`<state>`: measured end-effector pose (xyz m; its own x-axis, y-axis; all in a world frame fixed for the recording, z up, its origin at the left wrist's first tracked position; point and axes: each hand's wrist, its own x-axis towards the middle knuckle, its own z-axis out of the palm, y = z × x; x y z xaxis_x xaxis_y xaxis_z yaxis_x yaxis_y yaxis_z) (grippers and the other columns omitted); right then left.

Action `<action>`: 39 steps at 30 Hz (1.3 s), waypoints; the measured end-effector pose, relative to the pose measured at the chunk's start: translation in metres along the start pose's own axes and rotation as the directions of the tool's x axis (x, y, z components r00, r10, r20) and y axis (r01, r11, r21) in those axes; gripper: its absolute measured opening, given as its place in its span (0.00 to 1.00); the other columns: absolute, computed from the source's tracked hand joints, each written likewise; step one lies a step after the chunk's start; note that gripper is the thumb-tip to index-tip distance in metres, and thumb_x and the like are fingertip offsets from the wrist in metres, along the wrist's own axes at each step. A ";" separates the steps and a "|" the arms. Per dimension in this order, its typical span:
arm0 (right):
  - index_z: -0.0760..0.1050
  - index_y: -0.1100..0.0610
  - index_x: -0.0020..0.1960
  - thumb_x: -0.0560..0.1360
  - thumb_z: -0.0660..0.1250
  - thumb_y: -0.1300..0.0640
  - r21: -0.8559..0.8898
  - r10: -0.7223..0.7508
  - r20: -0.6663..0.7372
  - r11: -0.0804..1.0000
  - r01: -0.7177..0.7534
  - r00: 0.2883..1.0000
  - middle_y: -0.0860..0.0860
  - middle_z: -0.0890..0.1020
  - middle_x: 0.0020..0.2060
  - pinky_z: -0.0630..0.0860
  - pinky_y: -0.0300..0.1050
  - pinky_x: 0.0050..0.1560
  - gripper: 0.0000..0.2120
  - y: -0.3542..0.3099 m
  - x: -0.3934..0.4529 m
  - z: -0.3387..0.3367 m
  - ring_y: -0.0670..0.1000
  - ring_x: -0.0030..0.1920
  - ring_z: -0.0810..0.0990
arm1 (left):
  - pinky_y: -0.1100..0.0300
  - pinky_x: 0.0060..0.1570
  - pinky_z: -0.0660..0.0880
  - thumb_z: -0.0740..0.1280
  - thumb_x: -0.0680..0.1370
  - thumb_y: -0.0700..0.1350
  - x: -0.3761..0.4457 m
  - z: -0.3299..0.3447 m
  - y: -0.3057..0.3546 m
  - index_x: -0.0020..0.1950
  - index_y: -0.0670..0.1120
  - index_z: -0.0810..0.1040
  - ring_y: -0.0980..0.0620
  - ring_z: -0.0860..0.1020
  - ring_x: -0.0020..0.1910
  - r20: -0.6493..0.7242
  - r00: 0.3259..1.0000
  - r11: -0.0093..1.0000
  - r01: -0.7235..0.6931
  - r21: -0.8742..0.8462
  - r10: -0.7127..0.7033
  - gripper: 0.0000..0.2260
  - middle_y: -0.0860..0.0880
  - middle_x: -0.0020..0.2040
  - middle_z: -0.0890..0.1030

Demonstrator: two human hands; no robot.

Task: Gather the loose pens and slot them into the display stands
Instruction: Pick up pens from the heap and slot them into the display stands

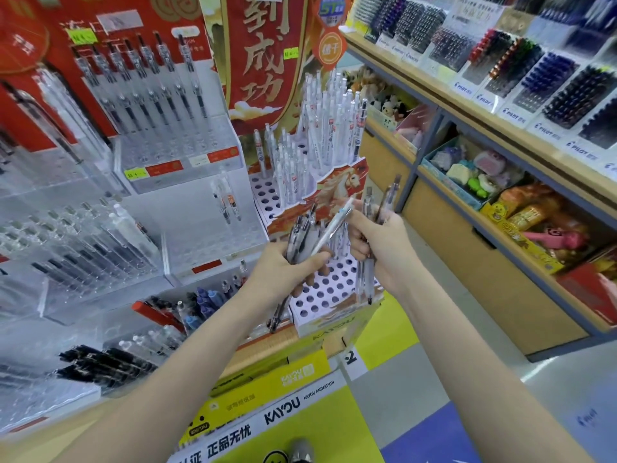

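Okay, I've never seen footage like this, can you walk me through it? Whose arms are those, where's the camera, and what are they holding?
There is no machine here. This is one picture from a wide-angle camera worn on a person's head, looking forward and down, so the two bare arms reaching in from below are that person's own. They stand in a stationery shop. The left hand grips a bundle of pens, with one pale pen angled toward the other hand. The right hand grips a few more pens. Just behind the hands is a white display stand with round holes, many still unfilled, and white pens standing higher up. Clear stands with pens sit left; shelves run right.
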<state>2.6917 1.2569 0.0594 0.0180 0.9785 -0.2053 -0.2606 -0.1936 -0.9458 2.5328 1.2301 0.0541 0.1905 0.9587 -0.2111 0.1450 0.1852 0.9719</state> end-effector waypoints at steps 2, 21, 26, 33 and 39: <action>0.73 0.62 0.43 0.76 0.65 0.63 0.007 -0.028 0.046 1.000 0.027 0.999 0.54 0.66 0.28 0.58 0.38 0.22 0.04 -0.003 -0.001 0.003 0.46 0.20 0.60 | 0.66 0.23 0.67 0.69 0.76 0.42 -0.001 -0.004 0.002 0.45 0.45 0.81 0.56 0.70 0.26 0.017 1.000 1.000 0.001 -0.004 -0.001 0.02 0.52 0.30 0.80; 0.66 0.58 0.34 0.76 0.64 0.59 -0.870 -0.532 -0.071 0.447 0.209 0.844 0.48 0.68 0.24 0.56 0.44 0.30 0.14 0.020 0.037 -0.060 0.46 0.26 0.65 | 0.58 0.30 0.67 0.68 0.76 0.45 0.023 -0.032 -0.017 0.48 0.41 0.81 0.51 0.73 0.32 -0.206 0.967 0.734 0.032 0.678 0.148 0.08 0.45 0.38 0.78; 0.65 0.57 0.37 0.77 0.65 0.59 -0.882 -0.545 0.017 0.387 0.269 0.838 0.43 0.65 0.25 0.54 0.44 0.29 0.12 0.022 0.049 -0.059 0.43 0.26 0.65 | 0.61 0.29 0.63 0.68 0.76 0.43 0.025 -0.031 -0.017 0.46 0.47 0.78 0.51 0.72 0.35 -0.216 0.960 0.726 0.020 0.687 0.178 0.01 0.49 0.39 0.75; 0.67 0.54 0.33 0.77 0.66 0.57 -0.892 -0.358 0.053 0.403 0.206 0.932 0.48 0.67 0.26 0.61 0.40 0.29 0.15 0.045 0.049 -0.047 0.48 0.27 0.65 | 0.60 0.36 0.67 0.67 0.76 0.42 0.029 -0.030 -0.021 0.48 0.46 0.81 0.50 0.74 0.38 -0.249 0.952 0.726 0.046 0.687 0.176 0.04 0.48 0.42 0.78; 0.74 0.61 0.40 0.75 0.68 0.56 -0.819 -0.302 -0.039 0.556 0.143 0.952 0.53 0.74 0.30 0.63 0.42 0.30 0.09 0.047 0.055 -0.046 0.51 0.31 0.68 | 0.59 0.32 0.67 0.67 0.76 0.43 0.033 -0.029 -0.024 0.48 0.45 0.81 0.50 0.73 0.34 -0.274 0.946 0.733 0.061 0.677 0.174 0.04 0.47 0.41 0.78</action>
<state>2.7251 1.2984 -0.0082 0.1332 0.9878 0.0806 0.6482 -0.0253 -0.7610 2.5071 1.2641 0.0269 -0.0604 0.9982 -0.0025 0.7754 0.0485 0.6296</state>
